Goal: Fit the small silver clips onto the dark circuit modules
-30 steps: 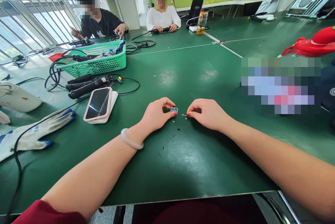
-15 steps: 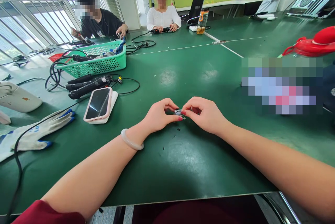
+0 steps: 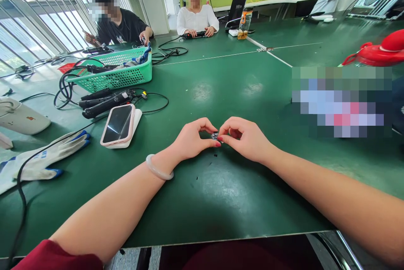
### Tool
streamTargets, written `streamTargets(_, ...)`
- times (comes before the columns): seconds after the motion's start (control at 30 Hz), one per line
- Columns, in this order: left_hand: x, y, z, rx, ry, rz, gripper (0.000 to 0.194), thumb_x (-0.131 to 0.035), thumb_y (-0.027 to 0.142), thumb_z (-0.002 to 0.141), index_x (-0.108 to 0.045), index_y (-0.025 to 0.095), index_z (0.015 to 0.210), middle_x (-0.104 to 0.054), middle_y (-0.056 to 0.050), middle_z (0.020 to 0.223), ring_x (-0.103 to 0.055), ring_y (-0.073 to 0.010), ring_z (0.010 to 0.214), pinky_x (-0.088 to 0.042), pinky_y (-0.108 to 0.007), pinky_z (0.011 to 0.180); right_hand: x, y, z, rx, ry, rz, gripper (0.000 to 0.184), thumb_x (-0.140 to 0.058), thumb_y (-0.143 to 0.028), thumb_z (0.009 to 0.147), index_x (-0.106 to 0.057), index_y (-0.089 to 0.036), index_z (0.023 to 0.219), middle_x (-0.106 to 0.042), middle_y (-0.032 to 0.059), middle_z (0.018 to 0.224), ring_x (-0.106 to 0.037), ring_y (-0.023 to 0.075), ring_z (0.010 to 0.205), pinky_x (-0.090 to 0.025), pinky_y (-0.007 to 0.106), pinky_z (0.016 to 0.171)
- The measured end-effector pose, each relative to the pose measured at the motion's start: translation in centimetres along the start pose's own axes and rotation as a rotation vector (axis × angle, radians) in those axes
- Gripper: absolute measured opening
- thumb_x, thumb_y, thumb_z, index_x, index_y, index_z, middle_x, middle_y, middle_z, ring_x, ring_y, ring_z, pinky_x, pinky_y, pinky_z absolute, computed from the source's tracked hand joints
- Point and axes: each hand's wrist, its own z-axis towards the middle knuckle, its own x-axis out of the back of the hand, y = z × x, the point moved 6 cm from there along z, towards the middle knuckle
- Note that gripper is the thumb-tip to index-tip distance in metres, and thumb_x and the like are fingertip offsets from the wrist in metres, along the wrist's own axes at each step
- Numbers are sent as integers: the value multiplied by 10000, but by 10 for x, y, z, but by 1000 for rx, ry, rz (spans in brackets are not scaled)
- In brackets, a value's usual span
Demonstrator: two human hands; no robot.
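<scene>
Near the middle of the desk's front edge (image 3: pixel 227 223), a small silvery part (image 3: pixel 215 136) sits pinched between the left hand's (image 3: pixel 197 137) thumb and fingers; the right hand (image 3: pixel 241 137) closes its fingertips at the part's side. Leftward lie a phone (image 3: pixel 118 125) and, nearer the left edge, a glove (image 3: pixel 47 156).

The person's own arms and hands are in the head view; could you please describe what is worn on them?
Both hands are bare, with no gloves. The left hand and the right hand each show red nail polish. A smooth, pale bangle circles the left wrist, and a dark red sleeve covers the left arm near the lower edge; no right sleeve shows.
</scene>
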Motion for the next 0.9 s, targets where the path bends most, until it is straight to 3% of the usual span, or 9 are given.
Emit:
streamTargets(0.17,6,-8,3,34,75,106,245,-753,280,632,-605,193,806,-672,-8,853,-620,-168,854,-468,-325,831,1,-1,-2,44,19,-53,58,-600,-205,786,-632,-205,738,-565,-12,711,-447,100,569,-369,252,553)
streamTargets(0.37,19,-28,5,174,233,173,220,-734,271,643,-600,205,805,-696,-12,854,-642,-177,853,-480,-320,792,-24,-4,-7,165,-171,-312,136,-577,-275,855,-688,-203,821,-628,18,858,-566,136,741,-434,283,704)
streamTargets(0.73,17,-29,4,185,203,185,203,-715,266,650,-619,206,819,-693,-15,840,-645,-175,844,-480,-316,787,-39,-2,-4,231,-262,-551,180,-474,-204,907,-618,-166,806,-589,36,837,-554,146,723,-418,271,656)
streamTargets(0.9,12,-27,3,186,147,150,245,-741,296,625,-624,207,821,-692,-12,833,-644,-178,818,-482,-328,781,-25,-3,-2,264,-117,-522,160,-452,-185,907,-596,-171,841,-587,39,887,-533,134,703,-407,259,642)
